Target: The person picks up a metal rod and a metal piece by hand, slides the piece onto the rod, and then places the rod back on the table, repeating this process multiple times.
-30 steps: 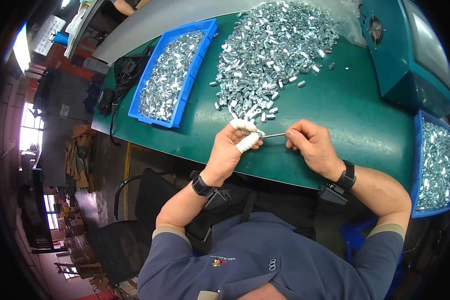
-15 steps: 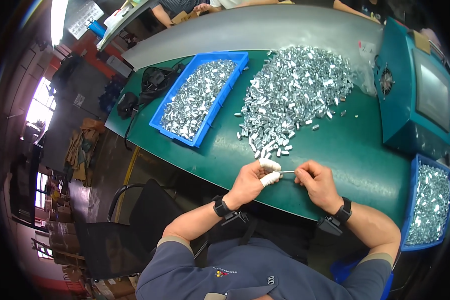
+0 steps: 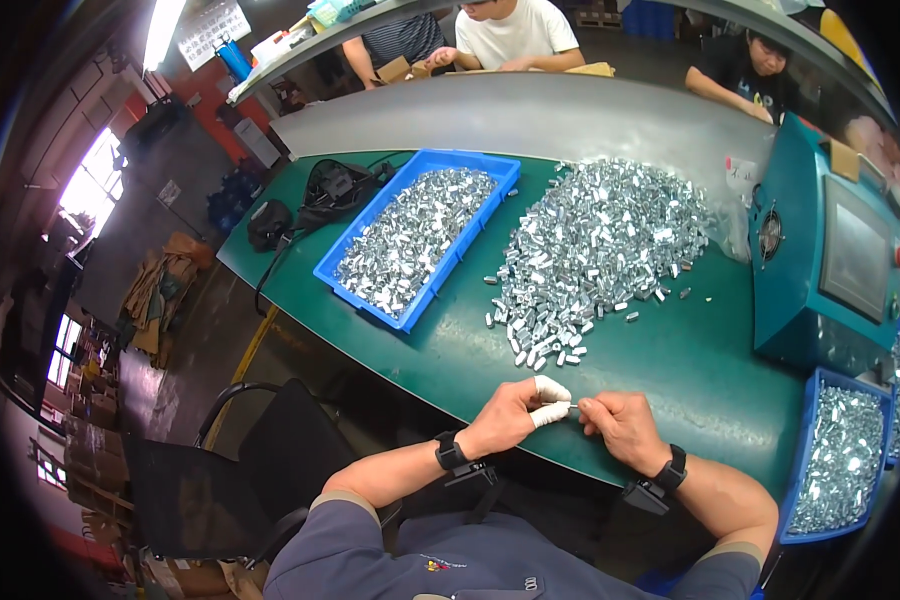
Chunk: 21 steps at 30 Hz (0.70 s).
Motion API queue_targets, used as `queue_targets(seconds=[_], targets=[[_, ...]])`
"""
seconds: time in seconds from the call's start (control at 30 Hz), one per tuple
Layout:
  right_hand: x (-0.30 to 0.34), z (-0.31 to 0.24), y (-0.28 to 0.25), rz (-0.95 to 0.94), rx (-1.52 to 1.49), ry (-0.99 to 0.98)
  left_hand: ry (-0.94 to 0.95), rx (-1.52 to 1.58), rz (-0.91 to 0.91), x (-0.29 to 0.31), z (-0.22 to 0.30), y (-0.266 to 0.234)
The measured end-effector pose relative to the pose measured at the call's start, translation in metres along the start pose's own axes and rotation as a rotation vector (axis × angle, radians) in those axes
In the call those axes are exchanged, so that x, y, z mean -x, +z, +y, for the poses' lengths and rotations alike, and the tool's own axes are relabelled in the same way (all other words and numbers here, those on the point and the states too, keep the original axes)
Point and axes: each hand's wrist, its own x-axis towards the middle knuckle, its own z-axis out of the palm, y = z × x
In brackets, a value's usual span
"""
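Above the near edge of the green table, my left hand [image 3: 505, 418] is closed in a pinch, with white wraps on its thumb and a fingertip. What sits between those fingertips is too small and covered to make out. My right hand [image 3: 625, 428] pinches a thin metal rod [image 3: 574, 406], whose far end meets the left fingertips. Only a short length of the rod shows between the hands. Just beyond them spreads a large heap of small silvery metal pieces [image 3: 600, 245], a few lying loose at its near end.
A blue tray [image 3: 410, 322] of similar pieces stands left of the heap, near a black bag [image 3: 340, 190]. At right are a teal machine with a screen [image 3: 820, 250] and another filled blue bin [image 3: 792, 515]. A black chair [image 3: 290, 460] stands at left. People sit beyond the grey barrier [image 3: 530, 110].
My view has tilted up, so the table appears lower and more of the people shows. My hands have come closer together, and less of the rod is visible between them.
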Motion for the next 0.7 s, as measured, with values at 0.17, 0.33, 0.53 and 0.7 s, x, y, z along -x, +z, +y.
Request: queue_targets(seconds=[0.17,0.33,0.53,0.7], targets=[[-0.001,0.006,0.002,0.000,-0.031,-0.007,-0.017,0.144,0.024,-0.001,0.000,0.001],[-0.002,0.006,0.001,0.060,-0.203,-0.011,-0.014,0.177,0.011,-0.004,-0.010,-0.002],[-0.001,0.001,-0.001,0.054,-0.136,-0.034,0.045,-0.056,0.010,0.000,0.000,0.000],[0.001,-0.006,0.001,0.031,0.013,0.001,0.036,-0.086,0.056,0.003,-0.001,0.003]])
